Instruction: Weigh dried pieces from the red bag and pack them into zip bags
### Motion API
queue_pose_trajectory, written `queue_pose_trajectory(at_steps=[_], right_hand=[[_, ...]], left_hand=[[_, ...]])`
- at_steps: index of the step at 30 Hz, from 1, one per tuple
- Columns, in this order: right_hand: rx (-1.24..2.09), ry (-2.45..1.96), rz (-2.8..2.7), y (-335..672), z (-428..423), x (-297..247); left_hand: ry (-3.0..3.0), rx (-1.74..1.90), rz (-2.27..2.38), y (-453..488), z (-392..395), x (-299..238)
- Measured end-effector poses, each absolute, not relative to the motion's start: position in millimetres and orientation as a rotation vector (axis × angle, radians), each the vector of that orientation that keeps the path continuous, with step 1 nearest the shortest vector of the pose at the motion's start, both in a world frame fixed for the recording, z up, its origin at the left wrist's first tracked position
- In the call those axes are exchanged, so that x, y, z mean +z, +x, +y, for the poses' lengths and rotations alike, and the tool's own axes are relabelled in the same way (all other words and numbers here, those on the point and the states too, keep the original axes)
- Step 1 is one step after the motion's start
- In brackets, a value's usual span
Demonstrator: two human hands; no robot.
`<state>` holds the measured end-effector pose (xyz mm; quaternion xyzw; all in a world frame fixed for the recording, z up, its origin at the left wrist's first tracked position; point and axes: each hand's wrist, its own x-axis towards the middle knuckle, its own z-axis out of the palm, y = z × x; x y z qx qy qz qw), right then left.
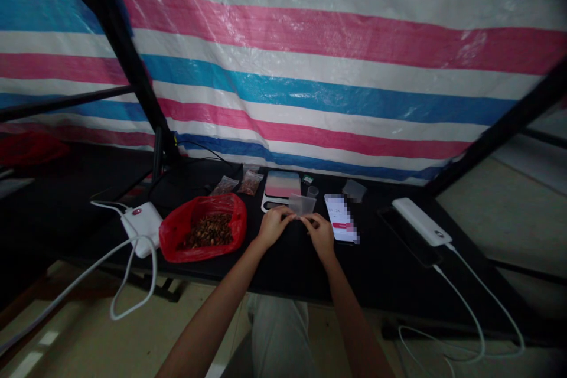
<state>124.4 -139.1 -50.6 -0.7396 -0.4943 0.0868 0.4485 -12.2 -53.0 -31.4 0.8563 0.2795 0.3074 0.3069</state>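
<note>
Clear, slightly cloudy plastic forms the small bag [302, 204] pinched between the left hand [275, 223] and the right hand [321, 233]. Each thumb and forefinger is closed on its near edge, close together; whether the mouth is parted cannot be told. That edge runs left to right, and the bag reaches away from the person, over the table's middle; its long axis is unclear with the near end covered. It looks flat, with nothing visible inside.

Just behind it, partly covered by it, sits a white scale [284, 183] with a shiny top. A small clear cup [312, 191] stands behind and to the right. Beside the right hand lies a lit phone [337, 215], with clear bags [354, 190] beyond. Left of the scale are filled packets [250, 182]. An open red bag [240, 221] of brown kernels [210, 230] sits near the left forearm. White power banks [420, 221] lie farther out at both sides on the black table [292, 266], before a striped sheet [310, 74].
</note>
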Motion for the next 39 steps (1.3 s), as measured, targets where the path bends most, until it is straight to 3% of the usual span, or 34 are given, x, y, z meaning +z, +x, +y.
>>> queue_pose_trajectory(at_steps=[15, 23, 29, 33, 39], right_hand=[[0.561, -1.440, -0.876, 117.7, -137.8, -51.7], [0.272, -1.279, -0.681, 150.0, -143.0, -24.3], [-0.085, -1.670, -0.490, 240.4, -140.8, -10.5], [-0.160, -2.161, -0.352, 274.3, -140.4, -14.6], [-0.130, -2.376, -0.320, 280.3, -139.9, -16.5]], left_hand=[[2.044, 0.919, 0.884, -8.7, -45.7, -39.9], [1.843, 1.008, 0.826, -15.3, -40.6, -39.7], [1.771, 1.108, 0.882, -17.8, -39.8, -35.4], [1.734, 1.134, 0.898, -18.6, -40.1, -35.3], [1.538, 1.210, 0.876, -19.7, -33.2, -43.0]])
